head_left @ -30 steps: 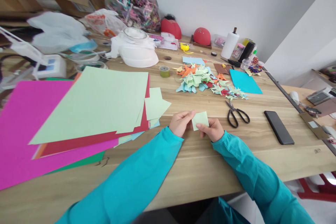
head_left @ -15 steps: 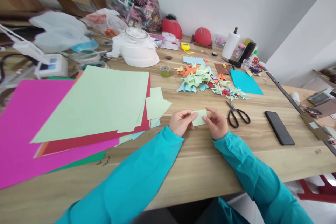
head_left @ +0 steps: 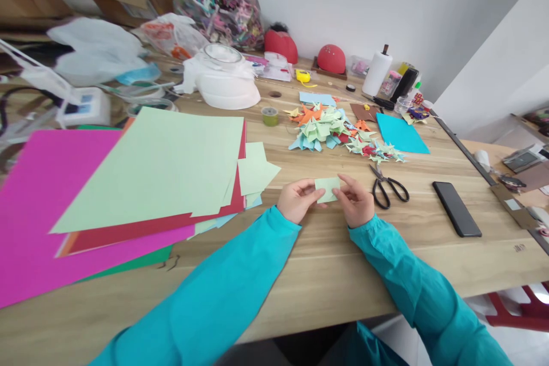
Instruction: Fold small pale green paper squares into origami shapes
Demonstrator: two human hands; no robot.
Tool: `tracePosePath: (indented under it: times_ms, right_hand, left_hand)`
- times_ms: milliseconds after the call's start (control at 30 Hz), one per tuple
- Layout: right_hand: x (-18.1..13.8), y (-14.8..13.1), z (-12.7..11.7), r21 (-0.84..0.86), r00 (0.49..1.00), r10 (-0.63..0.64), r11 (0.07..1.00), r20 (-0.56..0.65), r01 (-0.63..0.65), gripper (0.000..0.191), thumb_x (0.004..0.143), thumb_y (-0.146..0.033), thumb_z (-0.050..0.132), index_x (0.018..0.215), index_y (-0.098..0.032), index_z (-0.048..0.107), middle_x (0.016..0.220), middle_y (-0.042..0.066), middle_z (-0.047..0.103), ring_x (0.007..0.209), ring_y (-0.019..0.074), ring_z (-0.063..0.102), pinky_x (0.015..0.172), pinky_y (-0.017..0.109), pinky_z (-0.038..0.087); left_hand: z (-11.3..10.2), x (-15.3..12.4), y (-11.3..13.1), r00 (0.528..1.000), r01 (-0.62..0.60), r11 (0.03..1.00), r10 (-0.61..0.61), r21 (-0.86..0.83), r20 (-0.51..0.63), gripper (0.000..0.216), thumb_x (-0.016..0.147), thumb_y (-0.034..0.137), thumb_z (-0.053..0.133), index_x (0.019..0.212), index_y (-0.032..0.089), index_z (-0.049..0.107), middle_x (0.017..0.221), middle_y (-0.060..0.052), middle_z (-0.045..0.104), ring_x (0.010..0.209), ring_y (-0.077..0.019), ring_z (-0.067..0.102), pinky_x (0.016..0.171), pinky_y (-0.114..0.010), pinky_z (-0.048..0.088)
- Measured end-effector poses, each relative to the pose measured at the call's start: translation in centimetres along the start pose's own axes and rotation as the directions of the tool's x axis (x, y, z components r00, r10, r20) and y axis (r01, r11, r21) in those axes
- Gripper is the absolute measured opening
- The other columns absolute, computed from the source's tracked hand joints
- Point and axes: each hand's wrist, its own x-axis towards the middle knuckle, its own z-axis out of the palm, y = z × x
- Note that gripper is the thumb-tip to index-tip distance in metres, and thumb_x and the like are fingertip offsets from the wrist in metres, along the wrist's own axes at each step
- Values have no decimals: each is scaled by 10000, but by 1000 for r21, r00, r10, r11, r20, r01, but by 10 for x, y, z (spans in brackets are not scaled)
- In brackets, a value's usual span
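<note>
A small pale green paper square (head_left: pixel 327 188) is held just above the wooden table (head_left: pixel 326 274) between both hands. My left hand (head_left: pixel 297 201) pinches its left edge with thumb and fingers. My right hand (head_left: pixel 358 204) pinches its right edge, fingers curled over the paper. Both arms wear teal sleeves. A pile of folded paper shapes (head_left: pixel 332 131) in green, orange and blue lies beyond the hands. Black scissors (head_left: pixel 388 187) rest just right of my right hand.
A stack of large coloured sheets (head_left: pixel 128 189), pale green on top of red and pink, covers the left. A black phone (head_left: pixel 455 216) and a blue sheet (head_left: pixel 401 133) lie to the right. White containers, bags and red domes crowd the back edge.
The paper has been turned and folded into a flatter, narrower shape and raised slightly. My right hand shifted from below the paper to its right edge.
</note>
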Motion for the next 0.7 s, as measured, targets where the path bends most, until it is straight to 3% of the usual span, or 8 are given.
tracePosePath:
  times_ms: [500, 700]
  right_hand:
    - [0, -2, 1, 14, 996, 87, 996, 19, -87, 364, 694, -286, 606, 1046, -198, 580, 671, 3, 618, 518, 97, 527, 502, 238, 470]
    - [1, -5, -1, -15, 1000, -30, 999, -6, 30, 287, 706, -255, 597, 990, -223, 614, 828, 43, 620, 658, 129, 575, 518, 242, 490]
  left_hand:
    - [0, -1, 1, 999, 3, 1000, -2, 27, -40, 425, 444, 304, 765, 806, 105, 669, 736, -58, 688, 593, -166, 610, 493, -286, 542]
    - [0, -1, 2, 999, 18, 1000, -18, 12, -39, 433, 444, 302, 767, 817, 105, 670, 741, -63, 688, 617, -175, 617, 507, -285, 540]
